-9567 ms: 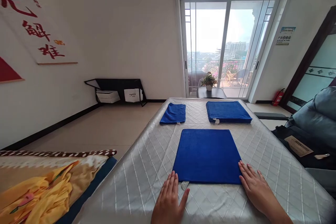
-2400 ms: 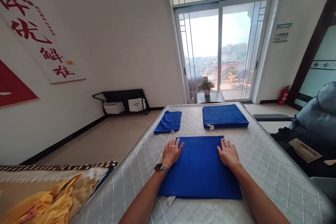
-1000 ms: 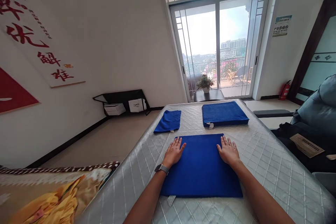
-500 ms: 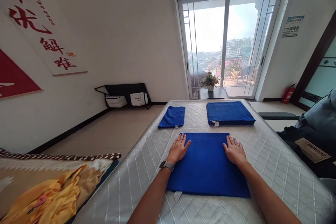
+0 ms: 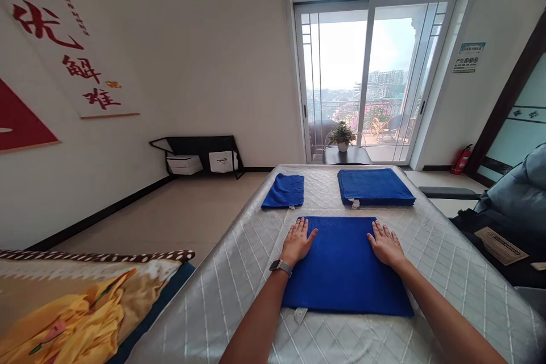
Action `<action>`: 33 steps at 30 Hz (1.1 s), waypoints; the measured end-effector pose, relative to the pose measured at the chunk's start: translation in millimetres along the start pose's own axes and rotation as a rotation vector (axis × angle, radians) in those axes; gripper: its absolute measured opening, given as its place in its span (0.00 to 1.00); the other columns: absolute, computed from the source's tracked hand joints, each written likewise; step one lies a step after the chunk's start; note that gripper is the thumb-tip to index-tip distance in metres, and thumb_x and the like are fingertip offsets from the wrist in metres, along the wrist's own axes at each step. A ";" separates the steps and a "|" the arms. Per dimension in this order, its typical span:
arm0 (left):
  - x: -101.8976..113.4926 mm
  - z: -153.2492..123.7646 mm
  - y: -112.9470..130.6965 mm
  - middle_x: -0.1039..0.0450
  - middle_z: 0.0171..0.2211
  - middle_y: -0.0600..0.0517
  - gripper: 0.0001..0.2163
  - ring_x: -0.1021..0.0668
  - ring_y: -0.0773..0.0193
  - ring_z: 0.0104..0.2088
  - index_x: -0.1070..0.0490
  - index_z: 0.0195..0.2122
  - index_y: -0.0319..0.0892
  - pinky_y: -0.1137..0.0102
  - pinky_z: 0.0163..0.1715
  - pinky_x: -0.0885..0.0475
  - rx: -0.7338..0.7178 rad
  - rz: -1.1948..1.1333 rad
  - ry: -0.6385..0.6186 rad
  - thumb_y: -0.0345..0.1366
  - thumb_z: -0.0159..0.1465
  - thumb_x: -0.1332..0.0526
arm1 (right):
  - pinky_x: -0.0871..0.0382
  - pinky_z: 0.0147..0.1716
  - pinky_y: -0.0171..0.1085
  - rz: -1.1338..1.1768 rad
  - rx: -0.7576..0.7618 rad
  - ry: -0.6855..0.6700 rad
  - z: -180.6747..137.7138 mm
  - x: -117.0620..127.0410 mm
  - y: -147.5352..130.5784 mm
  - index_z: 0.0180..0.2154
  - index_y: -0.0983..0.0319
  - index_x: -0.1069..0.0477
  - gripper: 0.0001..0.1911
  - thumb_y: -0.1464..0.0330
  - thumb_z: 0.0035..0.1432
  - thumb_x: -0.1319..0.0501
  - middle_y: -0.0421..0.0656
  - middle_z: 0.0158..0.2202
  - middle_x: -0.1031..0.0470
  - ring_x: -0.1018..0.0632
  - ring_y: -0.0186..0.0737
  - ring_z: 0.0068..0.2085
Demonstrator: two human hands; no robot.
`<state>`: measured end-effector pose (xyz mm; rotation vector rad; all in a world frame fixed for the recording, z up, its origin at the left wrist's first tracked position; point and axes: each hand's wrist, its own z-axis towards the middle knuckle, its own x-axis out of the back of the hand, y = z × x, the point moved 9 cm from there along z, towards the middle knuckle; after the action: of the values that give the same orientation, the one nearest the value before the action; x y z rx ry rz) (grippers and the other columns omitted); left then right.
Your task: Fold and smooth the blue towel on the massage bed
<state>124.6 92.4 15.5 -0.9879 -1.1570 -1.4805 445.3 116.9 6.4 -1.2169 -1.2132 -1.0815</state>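
A blue towel (image 5: 343, 273) lies flat and squared on the table in front of me, a white tag poking out at its near left edge. My left hand (image 5: 298, 242), with a watch on the wrist, rests flat over the towel's far left side, fingers stretched out. On the opposite side my right hand (image 5: 386, 244) lies flat along the far right edge, its fingers likewise extended. Neither hand grips anything. Beyond them sit a smaller folded blue cloth (image 5: 285, 190) on the left and a stack of folded blue towels (image 5: 376, 186) on the right.
A silver quilted cover (image 5: 222, 296) spreads over the table. At the lower left is a bed-like surface with yellow cloth (image 5: 81, 318). A potted plant (image 5: 342, 136) stands on a chair past the far edge; a dark grey seat (image 5: 512, 205) is at the right.
The camera view has shifted slightly, so the towels appear a little further right. Both hands stay flat on the towel's sides, with no clear movement against it.
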 end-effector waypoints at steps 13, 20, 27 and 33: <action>-1.6 0.9 -0.3 0.45 0.71 0.40 0.38 0.45 0.50 0.72 0.45 0.71 0.38 0.51 0.69 0.47 -0.005 -0.027 0.022 0.60 0.72 0.65 | 0.62 0.70 0.51 0.001 0.044 0.004 -40.0 -4.8 9.7 0.73 0.65 0.58 0.36 0.53 0.72 0.63 0.44 0.75 0.58 0.56 0.44 0.74; -4.3 2.2 -2.7 0.46 0.71 0.39 0.38 0.44 0.50 0.72 0.45 0.71 0.35 0.53 0.69 0.47 0.004 0.001 0.013 0.59 0.72 0.65 | 0.63 0.70 0.49 -0.003 0.085 0.022 -46.2 -2.6 8.9 0.74 0.65 0.59 0.34 0.57 0.73 0.64 0.42 0.75 0.60 0.57 0.42 0.74; -6.5 1.6 -3.4 0.46 0.71 0.39 0.36 0.43 0.50 0.72 0.45 0.71 0.35 0.53 0.69 0.46 -0.001 0.016 -0.007 0.57 0.73 0.63 | 0.65 0.71 0.51 0.031 0.110 -0.005 -51.0 -3.8 6.2 0.73 0.65 0.58 0.36 0.54 0.72 0.63 0.44 0.75 0.60 0.58 0.44 0.74; 24.2 -6.5 17.4 0.41 0.70 0.40 0.33 0.41 0.49 0.71 0.41 0.70 0.37 0.52 0.69 0.46 -0.040 0.070 0.124 0.55 0.74 0.61 | 0.68 0.71 0.52 0.099 0.093 -0.035 -55.4 -2.3 2.6 0.74 0.66 0.60 0.38 0.52 0.71 0.63 0.43 0.75 0.61 0.59 0.44 0.74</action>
<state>136.7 79.8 40.5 -0.9403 -0.9987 -1.4924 451.8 61.8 5.8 -1.2157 -1.2034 -0.9245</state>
